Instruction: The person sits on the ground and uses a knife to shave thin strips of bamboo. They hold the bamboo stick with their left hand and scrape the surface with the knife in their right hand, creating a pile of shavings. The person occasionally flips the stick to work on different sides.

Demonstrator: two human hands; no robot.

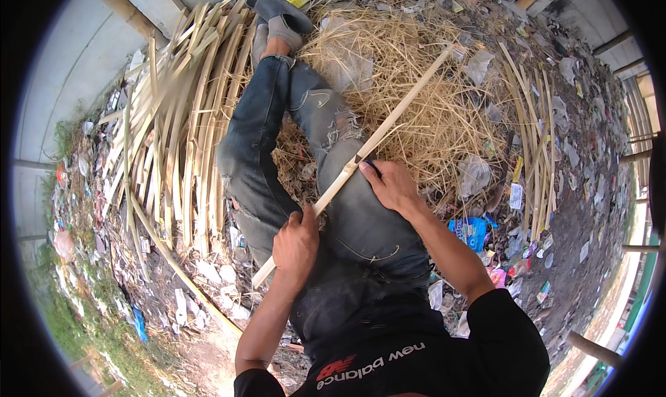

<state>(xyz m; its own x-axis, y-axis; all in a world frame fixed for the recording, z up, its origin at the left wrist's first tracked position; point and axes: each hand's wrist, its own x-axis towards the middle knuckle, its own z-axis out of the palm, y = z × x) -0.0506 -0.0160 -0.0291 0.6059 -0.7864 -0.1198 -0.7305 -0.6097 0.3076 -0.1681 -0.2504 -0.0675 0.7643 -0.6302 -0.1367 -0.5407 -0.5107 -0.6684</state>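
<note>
A long pale bamboo strip point(409, 100) slants across my lap, from beside my left hip up over my right thigh. My left hand point(297, 243) is closed round its lower part. My right hand point(394, 187) grips a knife point(360, 159), whose dark blade meets the strip near a joint in the bamboo. Most of the knife's handle is hidden in my fingers. Under the strip are my legs in worn, torn dark jeans point(368, 203), stretched out and crossed toward the far side.
Split bamboo strips point(201, 119) lie in a large pile at the left. Straw-like shavings point(409, 57) heap up beyond my right leg. More thin strips point(533, 140) lie at the right. Plastic litter, including a blue wrapper point(470, 233), covers the ground; walls stand behind.
</note>
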